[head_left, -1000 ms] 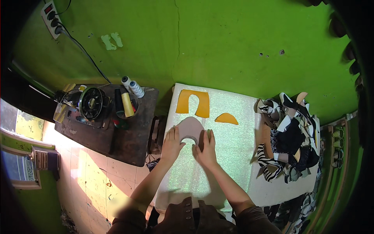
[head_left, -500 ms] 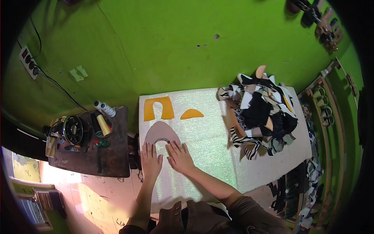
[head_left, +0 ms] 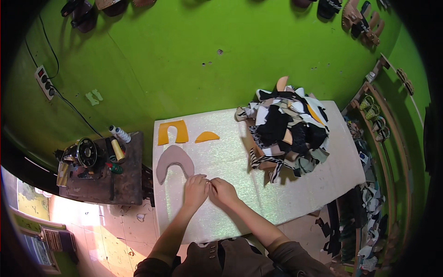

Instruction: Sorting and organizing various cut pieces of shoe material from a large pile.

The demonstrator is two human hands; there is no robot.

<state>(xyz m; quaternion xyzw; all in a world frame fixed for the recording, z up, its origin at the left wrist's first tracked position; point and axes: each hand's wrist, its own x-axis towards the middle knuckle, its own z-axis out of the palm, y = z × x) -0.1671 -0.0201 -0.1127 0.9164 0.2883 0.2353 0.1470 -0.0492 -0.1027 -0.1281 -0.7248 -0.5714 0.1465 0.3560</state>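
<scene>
Left hand (head_left: 197,191): was bare, its back turned upward; the fingers lay close together, angled away from the body and slightly to the right.
Right hand (head_left: 223,190): was bare and partly curled, its fingers turned toward the left one.
Spacing: the two sets of fingertips met or nearly met; any grip between them was too small to tell.
Left forearm (head_left: 173,228): rose from the lower edge, leaning right.
Right forearm (head_left: 259,222): slanted inward, leaning left.
Sleeves (head_left: 295,258): were dark and left both forearms uncovered.
</scene>
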